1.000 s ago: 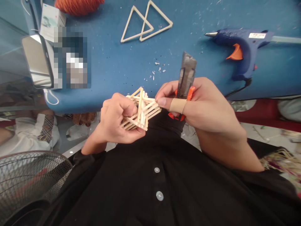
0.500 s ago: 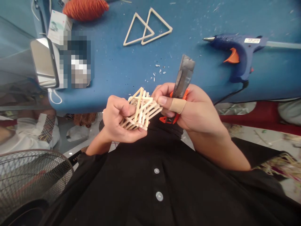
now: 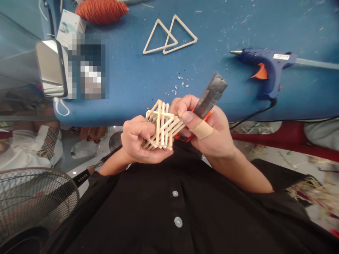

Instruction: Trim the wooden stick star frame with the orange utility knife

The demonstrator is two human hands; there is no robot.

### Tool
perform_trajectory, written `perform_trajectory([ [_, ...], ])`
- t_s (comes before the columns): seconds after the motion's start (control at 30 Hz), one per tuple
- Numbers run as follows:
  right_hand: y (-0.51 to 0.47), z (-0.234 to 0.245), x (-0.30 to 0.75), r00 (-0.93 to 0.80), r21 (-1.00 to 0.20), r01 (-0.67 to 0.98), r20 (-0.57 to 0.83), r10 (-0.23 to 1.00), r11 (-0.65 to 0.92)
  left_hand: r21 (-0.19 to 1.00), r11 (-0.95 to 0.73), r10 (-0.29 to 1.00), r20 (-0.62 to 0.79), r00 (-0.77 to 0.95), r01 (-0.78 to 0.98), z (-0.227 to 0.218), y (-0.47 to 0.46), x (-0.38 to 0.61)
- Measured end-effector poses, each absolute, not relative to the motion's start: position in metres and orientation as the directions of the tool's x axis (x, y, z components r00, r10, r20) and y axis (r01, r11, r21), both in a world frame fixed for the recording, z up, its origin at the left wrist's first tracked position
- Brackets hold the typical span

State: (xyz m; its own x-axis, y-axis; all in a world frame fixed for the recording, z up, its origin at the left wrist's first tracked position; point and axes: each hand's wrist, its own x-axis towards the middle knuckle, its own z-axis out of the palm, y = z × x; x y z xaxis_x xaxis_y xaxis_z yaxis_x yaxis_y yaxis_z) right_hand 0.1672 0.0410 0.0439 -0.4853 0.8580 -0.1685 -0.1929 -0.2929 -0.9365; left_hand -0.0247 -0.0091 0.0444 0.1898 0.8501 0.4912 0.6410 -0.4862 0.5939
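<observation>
Above my lap, my left hand [image 3: 139,139] is closed around a stacked structure of pale wooden sticks [image 3: 161,127], its sticks crossing in triangles. My right hand [image 3: 209,130] is closed on what looks like a utility knife [image 3: 210,97], with a flat dark-grey end sticking up past my fingers and orange parts in the palm. Thumb and forefinger of that hand pinch together at the structure's right corner. A bandage wraps the right thumb. Most of the knife's orange part is hidden by my fingers. Two overlapping stick triangles [image 3: 169,35] lie on the blue table.
A blue glue gun [image 3: 267,65] with a glue stick in its back lies at the right, its cord running off the edge. Orange yarn [image 3: 102,10], a small box [image 3: 69,26] and a phone-like device [image 3: 51,68] are at the left. A fan [image 3: 37,201] stands lower left.
The right hand has turned, so the knife's dark end leans more to the right. The stick structure has shifted slightly right and tilted. The whole view has moved a little.
</observation>
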Motion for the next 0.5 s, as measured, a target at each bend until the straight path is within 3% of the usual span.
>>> perform_trajectory([
  [0.1,0.044,0.046,0.168,-0.491,-0.915,-0.268,-0.139,0.860,-0.300,0.583,-0.510,0.834,0.516,0.196,0.632,0.045,-0.007,-0.024],
  [0.2,0.052,0.053,0.176,-0.473,-0.938,-0.177,-0.185,0.862,-0.298,0.605,-0.503,0.822,0.556,0.125,0.617,0.038,-0.006,-0.023],
  [0.33,0.068,0.061,0.193,-0.278,-0.937,0.331,-0.213,0.937,-0.114,0.798,-0.421,0.854,0.509,-0.109,0.432,0.021,-0.008,-0.025],
  [0.43,0.083,0.058,0.199,-0.140,-0.707,0.706,-0.106,0.984,0.025,0.910,-0.385,0.904,0.405,-0.135,0.151,0.013,-0.008,-0.032],
  [0.5,0.094,0.053,0.198,-0.103,-0.566,0.823,-0.082,0.991,0.039,0.962,-0.256,0.964,0.246,-0.104,-0.093,0.013,-0.006,-0.037],
])
